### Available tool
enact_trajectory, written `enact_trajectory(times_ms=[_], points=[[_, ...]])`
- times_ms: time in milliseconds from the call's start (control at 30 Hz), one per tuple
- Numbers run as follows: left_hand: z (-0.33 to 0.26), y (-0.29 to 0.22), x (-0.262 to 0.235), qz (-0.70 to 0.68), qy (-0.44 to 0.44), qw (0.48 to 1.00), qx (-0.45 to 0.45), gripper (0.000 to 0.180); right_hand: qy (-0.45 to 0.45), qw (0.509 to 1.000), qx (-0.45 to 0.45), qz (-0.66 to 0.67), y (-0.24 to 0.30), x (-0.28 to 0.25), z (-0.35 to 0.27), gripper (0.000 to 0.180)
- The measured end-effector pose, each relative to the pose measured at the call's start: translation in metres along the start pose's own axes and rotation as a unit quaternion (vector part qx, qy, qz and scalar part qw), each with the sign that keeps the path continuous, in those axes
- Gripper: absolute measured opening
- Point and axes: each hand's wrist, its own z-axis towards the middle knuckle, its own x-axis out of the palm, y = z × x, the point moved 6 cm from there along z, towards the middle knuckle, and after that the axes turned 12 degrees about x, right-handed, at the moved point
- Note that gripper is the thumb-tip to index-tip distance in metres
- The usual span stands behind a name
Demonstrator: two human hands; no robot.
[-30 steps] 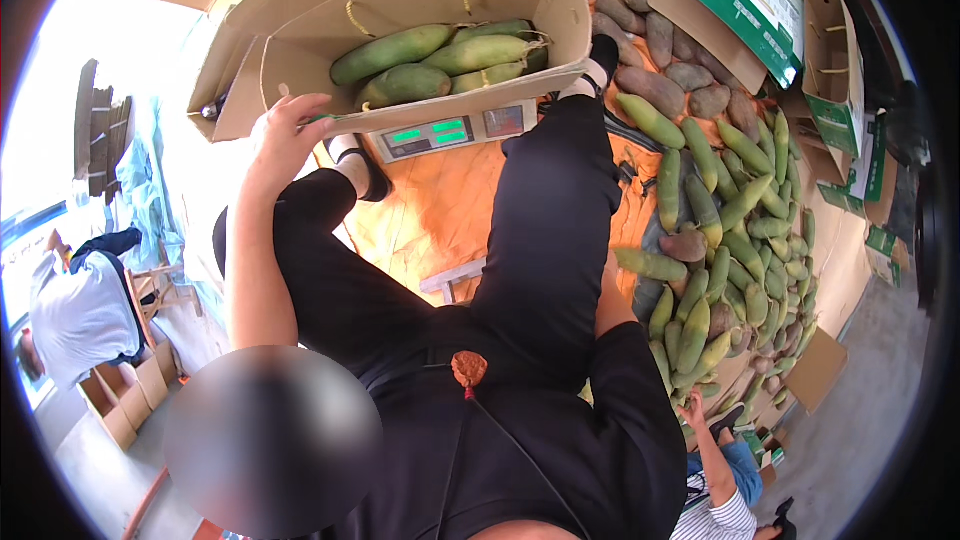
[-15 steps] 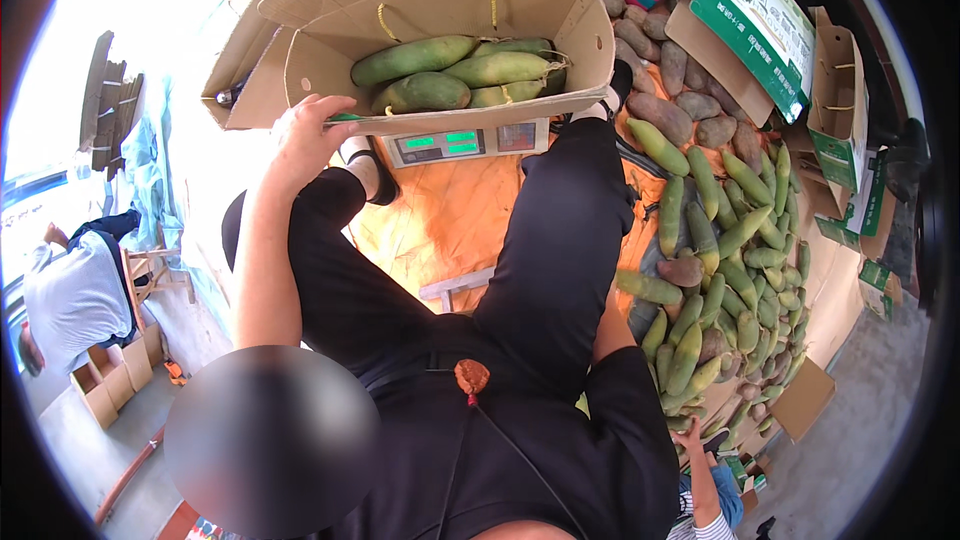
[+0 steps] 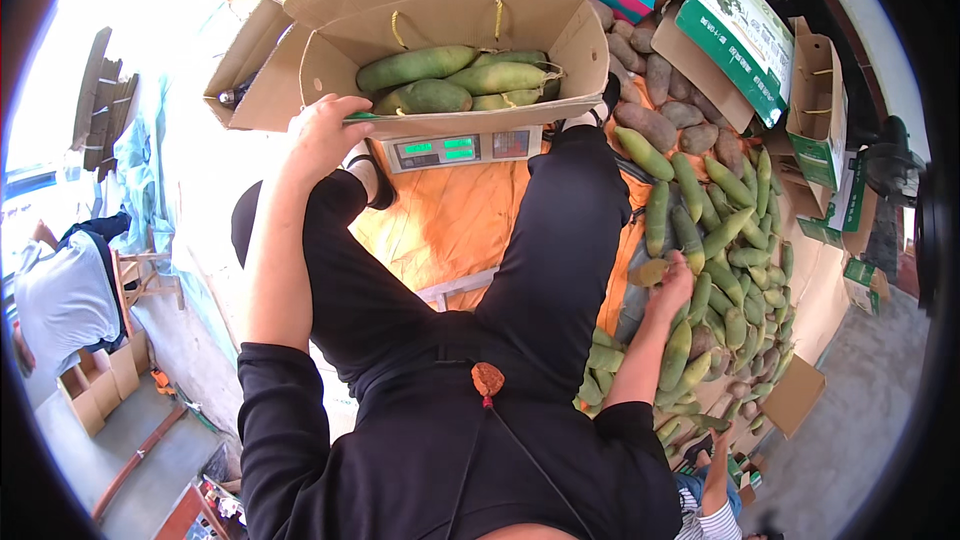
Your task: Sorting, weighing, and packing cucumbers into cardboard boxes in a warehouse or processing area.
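In front of me, an open cardboard box (image 3: 450, 5) with yellow rope handles holds several green radishes (image 3: 420, 66). It rests on a scale (image 3: 455, 150) with lit green digits. My left hand (image 3: 325, 135) grips the box's near left edge, its fingers hooked over the rim. Over at the right, my right hand (image 3: 672, 290) is closed around a yellowish-green radish (image 3: 649, 273) at the near side of a big pile of green radishes (image 3: 745, 260). My fingers cover part of that radish.
Brownish-red roots (image 3: 683, 115) lie beyond the pile. Green-and-white cartons (image 3: 735, 40) stand at the far right. Orange sheeting (image 3: 440, 215) covers the ground between my legs. Another person's arm (image 3: 715, 475) reaches toward the pile at lower right. A wooden chair (image 3: 150, 280) stands at left.
My right hand has come up from beside my right thigh to the pile and closed on a radish. My left hand stays on the box edge. The view has shifted slightly.
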Motion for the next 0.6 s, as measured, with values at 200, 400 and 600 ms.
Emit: enact_trajectory(times_ms=[200, 400, 600], points=[[0.000, 0.000, -0.001, -0.004, 0.000, 1.000, 0.010, 0.030, -0.029, 0.994, 0.040, 0.096, 0.063, -0.017, -0.008, 0.019], [-0.005, 0.000, -0.004, -0.007, 0.005, 1.000, 0.016, 0.031, 0.080, 0.979, -0.181, 0.036, 0.199, 0.083, -0.079, 0.020], [-0.003, -0.004, -0.006, -0.020, 0.025, 0.999, 0.005, 0.032, 0.239, 0.900, -0.359, 0.062, 0.330, 0.164, -0.175, 0.026]])
